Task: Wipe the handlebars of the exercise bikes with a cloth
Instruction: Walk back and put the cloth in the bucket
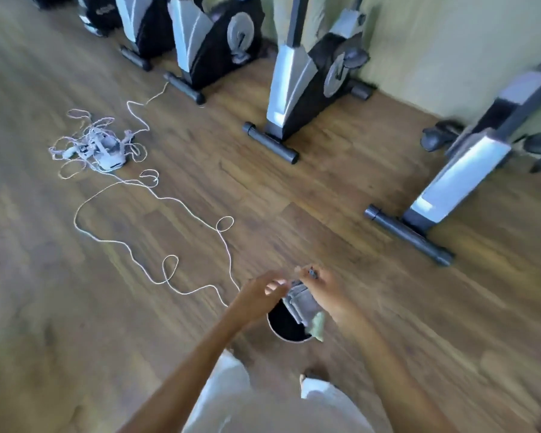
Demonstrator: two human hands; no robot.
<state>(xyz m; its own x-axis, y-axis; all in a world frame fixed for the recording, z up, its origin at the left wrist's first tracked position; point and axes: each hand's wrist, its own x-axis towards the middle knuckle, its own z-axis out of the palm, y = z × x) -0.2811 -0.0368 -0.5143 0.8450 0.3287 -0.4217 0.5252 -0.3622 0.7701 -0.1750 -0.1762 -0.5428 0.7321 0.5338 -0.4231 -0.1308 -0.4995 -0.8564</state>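
A folded grey cloth (pixel 300 303) hangs over a dark round bin (pixel 286 329) on the wooden floor. My right hand (pixel 324 292) pinches the cloth's top edge. My left hand (pixel 258 292) reaches in from the left, its fingers spread and touching the cloth's side. Exercise bikes stand in a row along the wall; only their lower frames show, the nearest ones being a right bike (pixel 463 179) and a middle bike (pixel 297 89). No handlebars are in view. The picture is blurred by motion.
A white cord (pixel 169 267) snakes across the floor from a tangled pile around a small white device (pixel 107 151) at the left. Bike base bars (pixel 409 235) stick out onto the floor. My white trousers (pixel 263 410) fill the bottom edge.
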